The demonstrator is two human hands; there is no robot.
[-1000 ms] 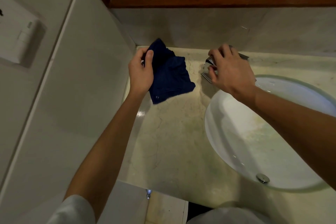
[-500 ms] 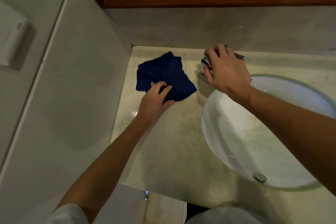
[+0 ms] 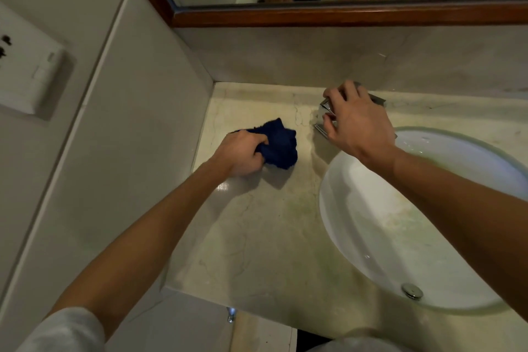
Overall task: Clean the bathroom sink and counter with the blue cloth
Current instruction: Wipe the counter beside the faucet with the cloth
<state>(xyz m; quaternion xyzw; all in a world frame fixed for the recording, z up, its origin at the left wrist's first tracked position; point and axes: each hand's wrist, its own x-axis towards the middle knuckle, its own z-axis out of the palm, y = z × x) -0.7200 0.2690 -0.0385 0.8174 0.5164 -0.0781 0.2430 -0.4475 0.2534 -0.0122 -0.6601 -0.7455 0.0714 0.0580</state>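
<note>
One bunched blue cloth (image 3: 278, 144) in left hand (image 3: 243, 153) grip, on counter (image 3: 257, 237)

A: Illumination level?
B: Dim and warm. A soft shadow falls on the counter (image 3: 257, 237) beside the blue cloth (image 3: 278, 146).
A: Glare?
B: Faint sheen on the sink (image 3: 371, 237) wall.
A: Distortion?
B: Wide-angle bending curves the mirror frame (image 3: 343, 16) and wall lines; detail is soft throughout.

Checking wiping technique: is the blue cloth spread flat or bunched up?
Bunched up: the left hand grips the blue cloth in a crumpled wad on the counter.
</note>
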